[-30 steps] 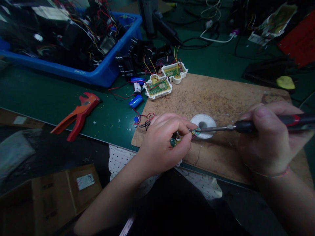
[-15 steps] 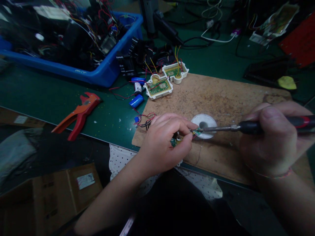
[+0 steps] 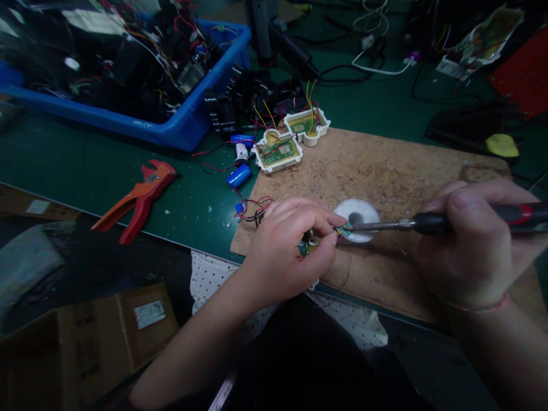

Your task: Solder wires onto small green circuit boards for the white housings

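My right hand point(image 3: 479, 240) is wrapped around the dark, red-marked handle of a soldering iron point(image 3: 398, 225). The iron's tip touches a small green circuit board point(image 3: 346, 229) over a white solder spool point(image 3: 362, 212). My left hand point(image 3: 295, 245) is closed in a pinch, with thumb and forefinger on thin wires point(image 3: 339, 232) that run to this board. Beneath that hand, part of a further green board point(image 3: 303, 248) shows; my palm and fingers hide the rest of it.
Two white housings with boards point(image 3: 279, 153) lie at the back of the brown work board point(image 3: 385, 171). Blue cylindrical cells point(image 3: 238, 175) and wires sit to their left. Farther left are an orange-red cutter point(image 3: 143, 197) and a blue crate point(image 3: 171, 128) full of wired parts.
Both hands stay almost in place, the iron's tip still at the small board. The whole view has shifted very slightly.
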The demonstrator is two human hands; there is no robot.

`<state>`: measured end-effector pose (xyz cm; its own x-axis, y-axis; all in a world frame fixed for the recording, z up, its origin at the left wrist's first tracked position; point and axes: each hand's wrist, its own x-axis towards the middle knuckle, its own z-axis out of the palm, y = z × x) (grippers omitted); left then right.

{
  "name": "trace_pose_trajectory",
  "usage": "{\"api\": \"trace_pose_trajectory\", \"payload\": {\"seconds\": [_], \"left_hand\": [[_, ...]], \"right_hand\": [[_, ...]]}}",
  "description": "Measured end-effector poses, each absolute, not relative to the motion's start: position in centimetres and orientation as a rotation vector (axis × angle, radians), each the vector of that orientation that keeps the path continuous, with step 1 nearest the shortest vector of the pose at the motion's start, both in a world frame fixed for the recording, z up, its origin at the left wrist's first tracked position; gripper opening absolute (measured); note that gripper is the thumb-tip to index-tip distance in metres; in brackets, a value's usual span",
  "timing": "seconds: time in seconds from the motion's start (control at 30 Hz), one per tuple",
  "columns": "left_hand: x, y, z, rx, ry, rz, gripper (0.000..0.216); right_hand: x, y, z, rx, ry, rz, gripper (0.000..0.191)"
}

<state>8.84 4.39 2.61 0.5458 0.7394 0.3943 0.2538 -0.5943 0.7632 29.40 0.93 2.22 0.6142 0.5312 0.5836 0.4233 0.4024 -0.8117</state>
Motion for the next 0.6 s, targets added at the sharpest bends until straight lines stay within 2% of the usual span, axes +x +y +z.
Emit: {"api": "trace_pose_trajectory", "payload": {"seconds": [0.6], "left_hand": [[8.8,4.41,2.6,2.126,0.799,0.951,0.014]], "right_hand": [[29.88,0.43,2.35,-1.247,-1.025,0.156,0.018]]}}
